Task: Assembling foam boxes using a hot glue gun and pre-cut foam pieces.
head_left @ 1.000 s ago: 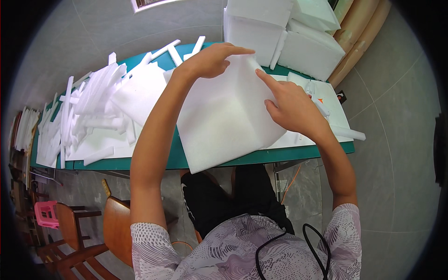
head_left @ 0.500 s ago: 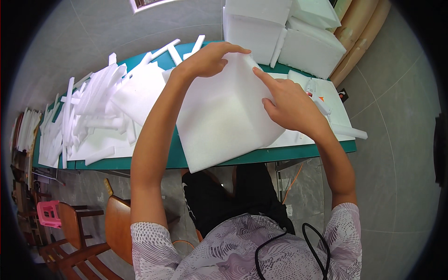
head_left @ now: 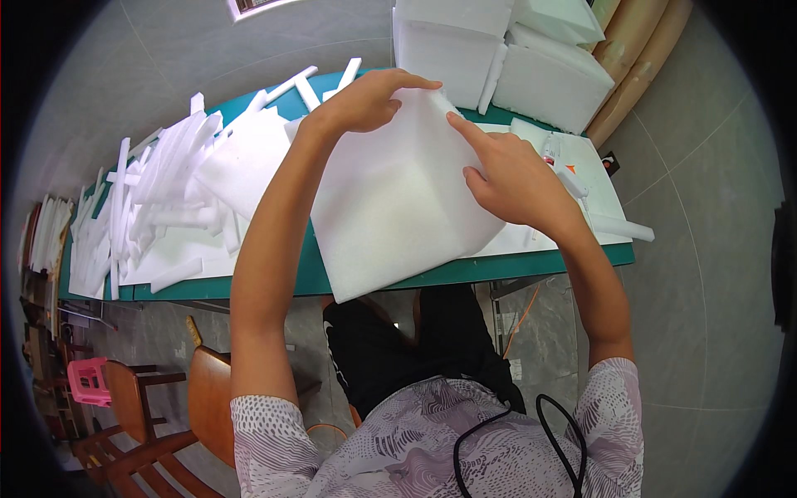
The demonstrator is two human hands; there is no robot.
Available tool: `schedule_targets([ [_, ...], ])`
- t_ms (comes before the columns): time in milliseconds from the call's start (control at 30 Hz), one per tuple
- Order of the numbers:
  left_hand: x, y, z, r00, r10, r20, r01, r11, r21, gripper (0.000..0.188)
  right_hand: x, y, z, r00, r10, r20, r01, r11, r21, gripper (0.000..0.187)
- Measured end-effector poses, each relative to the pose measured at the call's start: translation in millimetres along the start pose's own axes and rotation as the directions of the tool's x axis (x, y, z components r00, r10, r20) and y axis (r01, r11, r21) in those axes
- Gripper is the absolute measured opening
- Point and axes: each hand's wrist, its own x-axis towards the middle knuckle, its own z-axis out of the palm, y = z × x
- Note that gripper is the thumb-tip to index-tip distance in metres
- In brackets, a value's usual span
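In front of me, a white foam piece point(head_left: 378, 216) stands on the green table, its flat panels meeting along a soft inner fold. At its far upper edge, my left hand point(head_left: 365, 101) grips the foam, index finger stretched along the rim and thumb on the near side. My right hand point(head_left: 516, 176) holds the right-hand panel, its index fingertip on the rim close to the left fingertip and its thumb against the inner face. The other fingers of both hands are mostly hidden.
Loose white foam strips point(head_left: 170, 166) are heaped on the left of the green table point(head_left: 531, 264). Large foam blocks point(head_left: 552, 87) are stacked behind, beside tan rolls point(head_left: 643, 54). A small bottle point(head_left: 550, 148) lies at right. Wooden chairs point(head_left: 212, 398) and a pink stool point(head_left: 89, 382) stand below left.
Both hands and the foam piece have shifted very slightly up and left in the picture, along with the whole view. The grip looks the same.
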Motion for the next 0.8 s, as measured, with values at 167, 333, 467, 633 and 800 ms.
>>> schedule_targets([
  [167,0.9,1.5,0.4,1.000,-0.011,0.009,0.012,1.000,-0.004,0.057,-1.4,-0.1,-0.2,1.000,-0.003,-0.009,0.003,1.000,0.004,0.060],
  [333,-0.5,0.9,0.6,1.000,-0.012,0.004,0.013,1.000,-0.029,0.055,-1.1,-5.1,-3.7,0.996,0.076,0.051,-0.078,0.996,0.031,0.061],
  [467,1.7,0.1,0.7,1.000,-0.004,0.009,0.004,0.999,-0.052,0.054,-2.1,-2.3,-3.1,0.996,0.071,0.049,-0.073,0.996,0.047,0.062],
  [633,0.4,-4.2,-0.4,1.000,0.019,0.006,-0.018,1.000,-0.019,0.053,-3.1,-1.9,-5.2,0.994,0.090,0.056,-0.095,0.992,0.080,0.059],
  [800,-0.2,2.7,-3.6,0.999,-0.037,0.030,0.038,0.997,-0.066,0.054,-10.5,9.8,-17.4,0.992,0.127,0.021,-0.129,0.966,0.224,0.062],
])
